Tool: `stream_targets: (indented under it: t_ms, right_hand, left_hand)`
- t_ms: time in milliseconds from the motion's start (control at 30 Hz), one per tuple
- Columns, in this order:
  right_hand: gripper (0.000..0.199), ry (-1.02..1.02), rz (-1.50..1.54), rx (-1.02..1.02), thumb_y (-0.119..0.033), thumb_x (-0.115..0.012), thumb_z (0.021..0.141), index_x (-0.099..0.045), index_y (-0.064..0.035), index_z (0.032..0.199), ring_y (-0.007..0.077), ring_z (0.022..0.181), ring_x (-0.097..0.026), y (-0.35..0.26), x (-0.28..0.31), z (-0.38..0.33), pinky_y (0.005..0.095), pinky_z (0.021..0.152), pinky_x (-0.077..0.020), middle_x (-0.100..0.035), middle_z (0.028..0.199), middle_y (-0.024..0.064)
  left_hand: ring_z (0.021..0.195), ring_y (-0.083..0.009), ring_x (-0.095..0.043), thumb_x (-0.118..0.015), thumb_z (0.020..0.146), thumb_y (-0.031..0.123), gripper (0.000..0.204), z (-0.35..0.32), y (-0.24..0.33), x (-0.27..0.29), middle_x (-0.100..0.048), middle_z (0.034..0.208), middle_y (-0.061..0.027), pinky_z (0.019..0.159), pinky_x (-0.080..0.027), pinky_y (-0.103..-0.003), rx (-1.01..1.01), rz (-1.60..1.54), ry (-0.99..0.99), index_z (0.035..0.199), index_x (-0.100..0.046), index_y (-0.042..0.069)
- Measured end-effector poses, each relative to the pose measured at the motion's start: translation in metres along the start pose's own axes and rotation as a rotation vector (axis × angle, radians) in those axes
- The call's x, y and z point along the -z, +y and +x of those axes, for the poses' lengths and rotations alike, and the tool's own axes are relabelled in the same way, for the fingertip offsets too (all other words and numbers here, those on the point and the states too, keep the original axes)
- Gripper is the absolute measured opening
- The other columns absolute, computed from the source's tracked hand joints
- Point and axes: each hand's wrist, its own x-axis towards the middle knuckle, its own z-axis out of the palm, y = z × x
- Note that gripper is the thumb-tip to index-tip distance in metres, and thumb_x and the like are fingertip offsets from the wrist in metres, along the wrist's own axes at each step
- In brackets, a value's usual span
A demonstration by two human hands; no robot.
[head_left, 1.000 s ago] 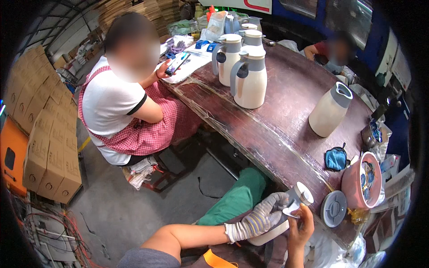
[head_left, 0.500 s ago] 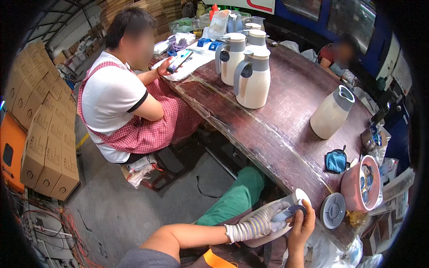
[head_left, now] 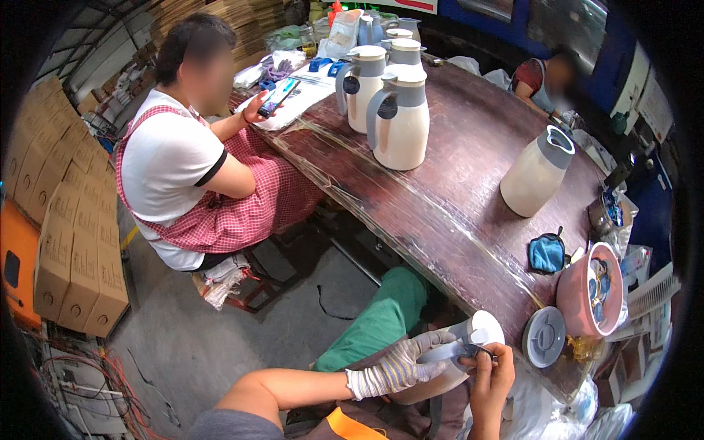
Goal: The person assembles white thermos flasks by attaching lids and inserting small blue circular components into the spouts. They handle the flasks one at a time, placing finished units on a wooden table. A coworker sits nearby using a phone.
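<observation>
Beside the table [head_left: 455, 198], both hands' fingers [head_left: 433, 341] grasp a pale jug [head_left: 438, 385] slanting lid-end forward-right.

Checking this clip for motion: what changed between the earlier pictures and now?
The held jug has turned, bringing its grey handle into clearer view. The right hand has shifted to a dark piece by it, not visible a second ago. The gloved left hand stays on the jug; the standing jugs, grey lid and pink bucket stay put.
</observation>
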Motion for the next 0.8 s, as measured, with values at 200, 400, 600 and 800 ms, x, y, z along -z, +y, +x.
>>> stream_targets:
  t_ms: [200, 400, 600, 800]
  right_hand:
    - [0.009, 0.160, 0.031, -0.051, -0.004, -0.051, 0.093, -0.056, 0.0014, 0.098, 0.0113, 0.076, -0.064, -0.010, 0.026, 0.002, 0.0228, 0.066, -0.0489, -0.065, 0.087, 0.0080]
    - [0.013, -0.062, -0.104, 0.035, -0.005, -0.064, 0.081, -0.059, -0.0020, 0.093, 0.0360, 0.125, -0.045, 0.016, 0.022, -0.001, 0.0418, 0.101, -0.0378, -0.044, 0.134, 0.0201]
    - [0.011, -0.124, 0.192, 0.017, -0.007, -0.066, 0.082, -0.060, -0.0031, 0.090, 0.0328, 0.129, -0.042, 0.039, 0.009, -0.009, 0.0411, 0.104, -0.0354, -0.033, 0.145, 0.0193]
    - [0.008, -0.003, 0.572, -0.198, -0.008, -0.066, 0.080, -0.063, -0.0014, 0.082, 0.0260, 0.118, -0.050, 0.041, 0.038, -0.001, 0.0393, 0.098, -0.0394, -0.044, 0.134, 0.0131]
  left_hand:
    - [0.088, -0.0064, -0.054, -0.065, 0.086, 0.009, 0.044, 0.004, 0.012, 0.006, -0.059, 0.109, -0.0025, 0.074, -0.048, -0.021, 0.010, 0.058, 0.150, 0.127, -0.049, 0.003]
    - [0.087, -0.0089, -0.056, -0.064, 0.083, 0.006, 0.035, 0.010, 0.023, 0.020, -0.059, 0.097, -0.0035, 0.077, -0.048, -0.023, 0.081, 0.145, 0.094, 0.116, -0.051, 0.004]
    - [0.089, -0.0108, -0.057, -0.068, 0.081, 0.009, 0.038, 0.026, 0.028, 0.028, -0.060, 0.099, -0.0056, 0.080, -0.048, -0.026, 0.153, 0.265, 0.109, 0.114, -0.051, 0.003]
    - [0.089, -0.0121, -0.059, -0.068, 0.083, 0.006, 0.034, 0.026, 0.046, 0.024, -0.061, 0.099, -0.0058, 0.081, -0.049, -0.024, 0.141, 0.170, 0.128, 0.114, -0.054, 0.004]
